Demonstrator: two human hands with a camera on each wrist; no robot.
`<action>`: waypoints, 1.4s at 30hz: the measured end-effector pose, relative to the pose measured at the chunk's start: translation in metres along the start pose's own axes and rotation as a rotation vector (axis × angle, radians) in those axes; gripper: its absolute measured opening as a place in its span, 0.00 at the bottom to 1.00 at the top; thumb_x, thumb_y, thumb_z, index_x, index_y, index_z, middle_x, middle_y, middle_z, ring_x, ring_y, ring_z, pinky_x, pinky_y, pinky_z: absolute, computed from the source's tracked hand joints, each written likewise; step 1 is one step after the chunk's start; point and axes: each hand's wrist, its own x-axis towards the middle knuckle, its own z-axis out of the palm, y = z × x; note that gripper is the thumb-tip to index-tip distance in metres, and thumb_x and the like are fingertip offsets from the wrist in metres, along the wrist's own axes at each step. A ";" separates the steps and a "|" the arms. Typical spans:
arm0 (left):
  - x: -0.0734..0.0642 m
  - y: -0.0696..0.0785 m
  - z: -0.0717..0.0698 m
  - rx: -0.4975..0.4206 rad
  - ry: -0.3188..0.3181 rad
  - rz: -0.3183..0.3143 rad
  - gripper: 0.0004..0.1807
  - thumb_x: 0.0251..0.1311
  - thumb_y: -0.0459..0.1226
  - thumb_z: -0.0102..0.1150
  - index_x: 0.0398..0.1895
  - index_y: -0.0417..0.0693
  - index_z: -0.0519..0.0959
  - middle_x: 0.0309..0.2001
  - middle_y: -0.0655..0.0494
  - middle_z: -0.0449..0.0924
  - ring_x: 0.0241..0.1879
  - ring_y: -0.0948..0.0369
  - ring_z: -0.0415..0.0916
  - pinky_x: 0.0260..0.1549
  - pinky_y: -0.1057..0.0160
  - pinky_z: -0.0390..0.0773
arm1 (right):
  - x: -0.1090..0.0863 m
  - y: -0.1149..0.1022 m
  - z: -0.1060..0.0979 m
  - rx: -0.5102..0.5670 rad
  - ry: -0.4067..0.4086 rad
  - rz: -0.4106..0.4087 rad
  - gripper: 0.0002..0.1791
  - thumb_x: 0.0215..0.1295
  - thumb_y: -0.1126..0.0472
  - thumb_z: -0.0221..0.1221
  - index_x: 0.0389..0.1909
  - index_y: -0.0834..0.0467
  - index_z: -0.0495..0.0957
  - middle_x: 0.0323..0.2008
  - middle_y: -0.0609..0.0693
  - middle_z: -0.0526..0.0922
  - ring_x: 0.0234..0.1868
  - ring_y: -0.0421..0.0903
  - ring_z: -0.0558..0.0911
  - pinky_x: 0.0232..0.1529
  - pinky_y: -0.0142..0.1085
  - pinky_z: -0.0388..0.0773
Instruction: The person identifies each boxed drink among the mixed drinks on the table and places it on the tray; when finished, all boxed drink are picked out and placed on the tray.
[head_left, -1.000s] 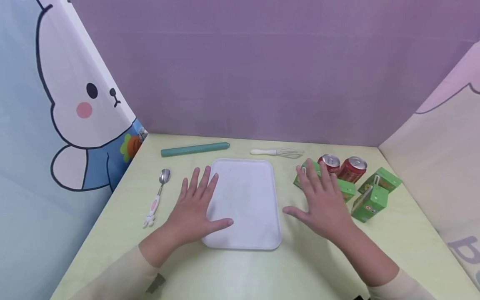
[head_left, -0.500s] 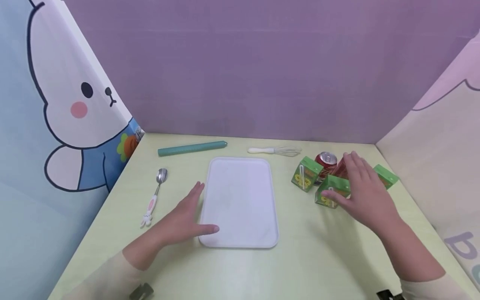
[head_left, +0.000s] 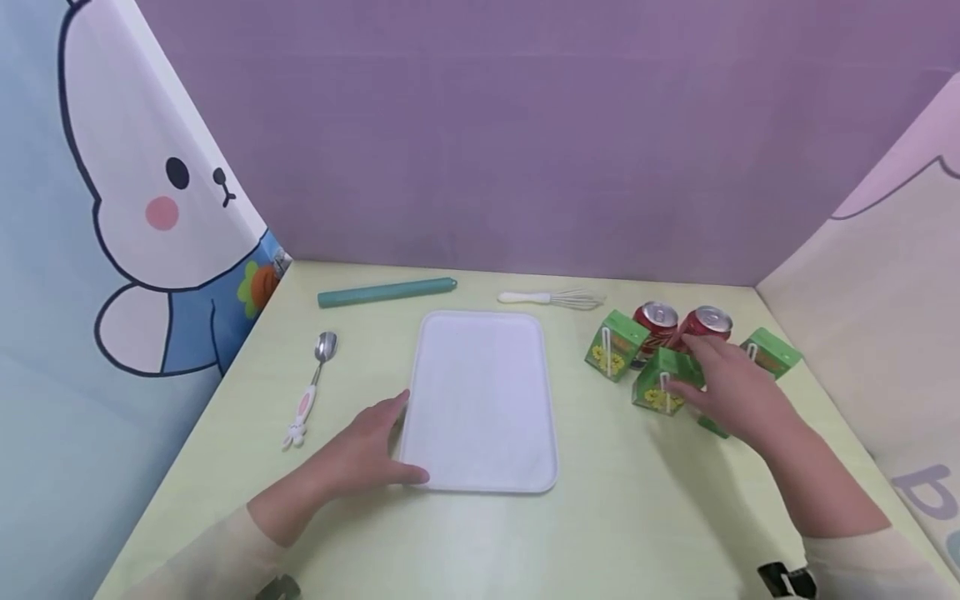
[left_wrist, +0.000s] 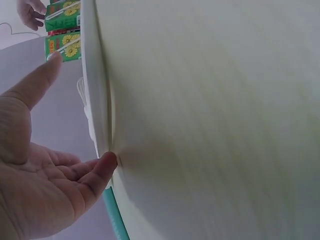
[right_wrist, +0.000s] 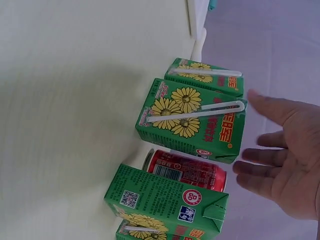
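Note:
My left hand (head_left: 360,450) is at the left edge of a white rectangular tray (head_left: 480,400), thumb spread from the fingers near the front-left corner. In the left wrist view its fingertips meet the tray's side edge (left_wrist: 94,75). My right hand (head_left: 738,396) hovers over a group of green drink cartons with straws, nearest to the front middle carton (head_left: 666,383). In the right wrist view, thumb and fingers (right_wrist: 262,170) are apart beside the carton tops, with nothing between them. Two red drink cans (head_left: 658,321) stand behind the cartons. My right hand partly hides one carton.
A teal stick (head_left: 386,292) and a white-handled whisk (head_left: 551,298) lie along the back of the table. Left of the tray lies a spoon (head_left: 309,392) with a rabbit handle. A purple cloth (head_left: 480,142) hangs behind the table.
My right hand has moved right and down over the cartons, its fingers now bent lower. My left hand has shifted left from over the tray to its left edge.

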 end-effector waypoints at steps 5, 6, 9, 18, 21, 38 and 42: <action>-0.002 -0.002 0.003 0.109 0.009 0.023 0.64 0.37 0.61 0.76 0.75 0.40 0.56 0.71 0.43 0.65 0.70 0.45 0.60 0.70 0.46 0.63 | 0.006 0.003 0.000 -0.037 -0.046 -0.019 0.38 0.63 0.49 0.64 0.65 0.69 0.66 0.62 0.72 0.70 0.62 0.72 0.68 0.58 0.68 0.68; -0.002 -0.003 0.004 0.132 0.013 0.030 0.64 0.37 0.61 0.75 0.75 0.40 0.57 0.70 0.44 0.66 0.69 0.45 0.61 0.70 0.47 0.64 | 0.007 0.004 0.000 -0.041 -0.049 -0.022 0.36 0.63 0.50 0.64 0.64 0.69 0.68 0.60 0.71 0.72 0.60 0.72 0.70 0.57 0.67 0.69; -0.002 -0.005 0.007 0.190 0.025 0.056 0.62 0.38 0.62 0.74 0.73 0.39 0.60 0.69 0.45 0.68 0.69 0.46 0.62 0.70 0.48 0.64 | 0.011 0.006 0.001 -0.052 -0.057 -0.027 0.32 0.62 0.53 0.66 0.60 0.69 0.72 0.55 0.70 0.76 0.56 0.70 0.74 0.54 0.65 0.73; -0.004 -0.002 0.007 0.251 0.033 0.095 0.58 0.40 0.61 0.74 0.70 0.36 0.64 0.68 0.44 0.68 0.68 0.45 0.63 0.70 0.49 0.64 | 0.014 0.009 0.003 -0.050 -0.032 -0.034 0.33 0.61 0.46 0.65 0.57 0.69 0.75 0.54 0.70 0.76 0.53 0.70 0.77 0.49 0.64 0.76; -0.004 -0.002 0.008 0.258 0.034 0.096 0.57 0.40 0.61 0.74 0.70 0.36 0.65 0.68 0.43 0.69 0.67 0.45 0.64 0.70 0.49 0.65 | 0.013 0.008 0.005 -0.019 -0.008 -0.055 0.34 0.61 0.44 0.65 0.56 0.68 0.75 0.53 0.68 0.77 0.51 0.66 0.79 0.49 0.62 0.77; -0.006 -0.003 0.010 0.213 0.053 0.076 0.56 0.38 0.59 0.76 0.69 0.37 0.66 0.66 0.44 0.69 0.66 0.46 0.65 0.68 0.49 0.67 | 0.013 -0.017 -0.011 0.201 0.024 -0.153 0.33 0.63 0.39 0.61 0.61 0.57 0.74 0.52 0.54 0.76 0.46 0.55 0.82 0.46 0.54 0.81; -0.006 -0.003 0.010 0.199 0.047 0.073 0.56 0.38 0.58 0.76 0.69 0.36 0.66 0.67 0.43 0.68 0.67 0.46 0.64 0.69 0.49 0.66 | 0.018 -0.028 -0.014 0.263 0.040 -0.188 0.32 0.63 0.42 0.63 0.61 0.59 0.73 0.50 0.53 0.76 0.47 0.55 0.82 0.47 0.54 0.82</action>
